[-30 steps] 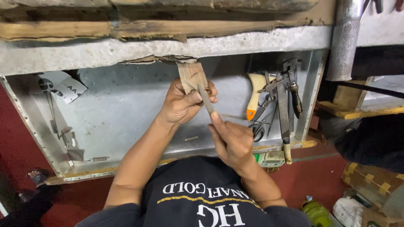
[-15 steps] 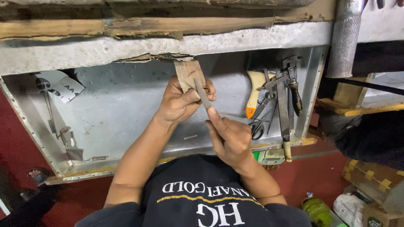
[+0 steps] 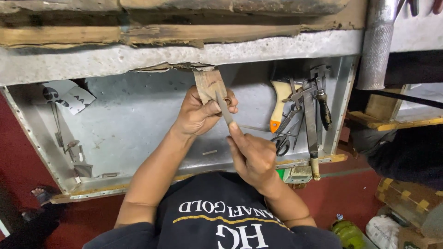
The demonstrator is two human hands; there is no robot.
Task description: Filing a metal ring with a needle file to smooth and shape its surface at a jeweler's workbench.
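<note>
My left hand [image 3: 199, 114] grips a small flat wooden block [image 3: 208, 85] and holds it up against the edge of the grey bench top [image 3: 138, 57]. Pinched at the left fingertips is a small ring-like piece [image 3: 228, 101], too small to make out clearly. My right hand [image 3: 253, 156] holds a narrow metal file [image 3: 224, 108], with the index finger laid along the blade. The file's tip rests on the small piece by the block.
Below the bench top is a shallow metal-lined tray [image 3: 129, 120]. At its right end lie an orange-tipped tool handle [image 3: 278, 105], scissors [image 3: 282, 142] and pliers with other hand tools [image 3: 314, 97]. A steel pipe [image 3: 377, 44] stands upright at right. A foot [image 3: 42, 195] shows at lower left.
My right hand has slid slightly down and back with the file, a short stroke against the piece. My left hand and the block stay at the bench edge.
</note>
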